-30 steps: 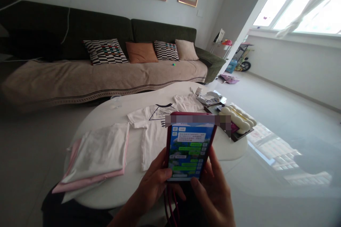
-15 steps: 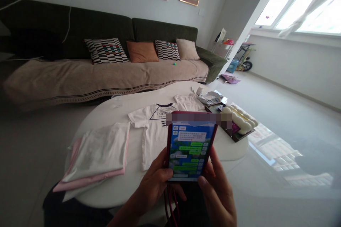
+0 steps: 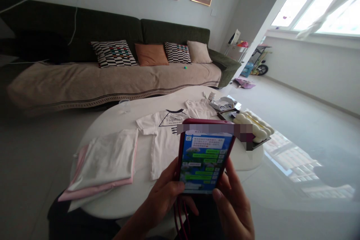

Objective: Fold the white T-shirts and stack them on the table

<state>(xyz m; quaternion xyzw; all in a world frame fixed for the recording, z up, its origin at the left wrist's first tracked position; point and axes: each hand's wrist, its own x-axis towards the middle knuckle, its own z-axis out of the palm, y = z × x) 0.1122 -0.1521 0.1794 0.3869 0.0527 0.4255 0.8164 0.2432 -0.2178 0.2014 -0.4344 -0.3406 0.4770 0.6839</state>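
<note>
Since a second before, the phone [image 3: 204, 159] had tilted slightly toward one o'clock above the tabletop [image 3: 135, 198], both hands' fingers [image 3: 168, 189] still curled around its lower edge, the chat merely scrolled.

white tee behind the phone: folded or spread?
Spread. The white T-shirt lies flat on the table, sleeve out and chest print showing; the phone hides its right part.

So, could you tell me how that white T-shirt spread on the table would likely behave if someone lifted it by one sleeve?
The white T-shirt lies flat and thin on the table, so it would probably hang limp and light. Pushed, it would likely bunch rather than slide whole.
</note>
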